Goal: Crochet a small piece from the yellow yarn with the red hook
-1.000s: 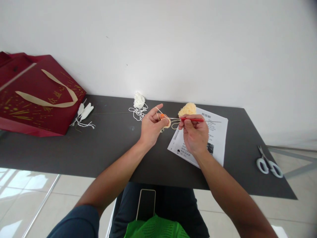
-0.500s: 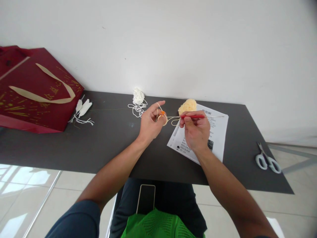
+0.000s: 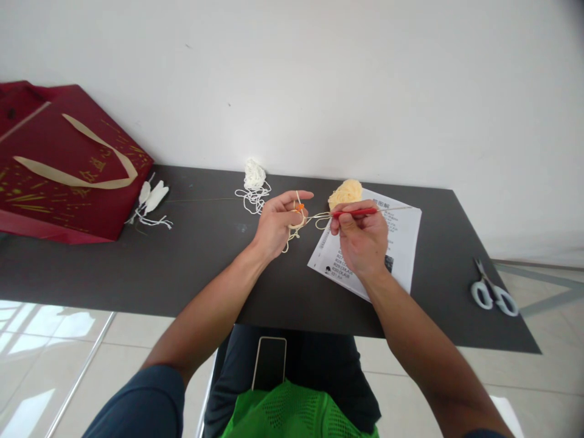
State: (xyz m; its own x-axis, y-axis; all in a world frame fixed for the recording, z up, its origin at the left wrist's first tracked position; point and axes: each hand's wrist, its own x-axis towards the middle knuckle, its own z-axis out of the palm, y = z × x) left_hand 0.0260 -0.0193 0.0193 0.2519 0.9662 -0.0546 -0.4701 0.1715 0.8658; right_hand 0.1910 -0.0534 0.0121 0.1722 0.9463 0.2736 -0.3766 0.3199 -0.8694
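My right hand (image 3: pixel 362 234) is closed on a crochet hook (image 3: pixel 358 212) with a red handle; its thin shaft points left toward my other hand. Between thumb and fingers, my left hand (image 3: pixel 279 222) pinches a small pale yellow crochet piece (image 3: pixel 297 219), which has an orange bit (image 3: pixel 298 207) on it. Yarn loops over the raised left index finger, and strands run across to the hook. Loose yarn dangles below the left fingers. Just behind the right hand sits a ball of pale yellow yarn (image 3: pixel 345 193).
Printed sheets (image 3: pixel 396 234) lie under my right hand on the dark table (image 3: pixel 196 261). White yarn (image 3: pixel 254 176) is at the back, small white crocheted pieces (image 3: pixel 155 198) and a red gift bag (image 3: pixel 86 164) at left. Scissors (image 3: pixel 490 292) lie near the right edge. A phone (image 3: pixel 269 363) rests on my lap.
My left hand has turned and its index finger has come lower, so loose yarn now shows beneath it. The hook tilts slightly more, its left end lower. My right hand stays nearly in place.
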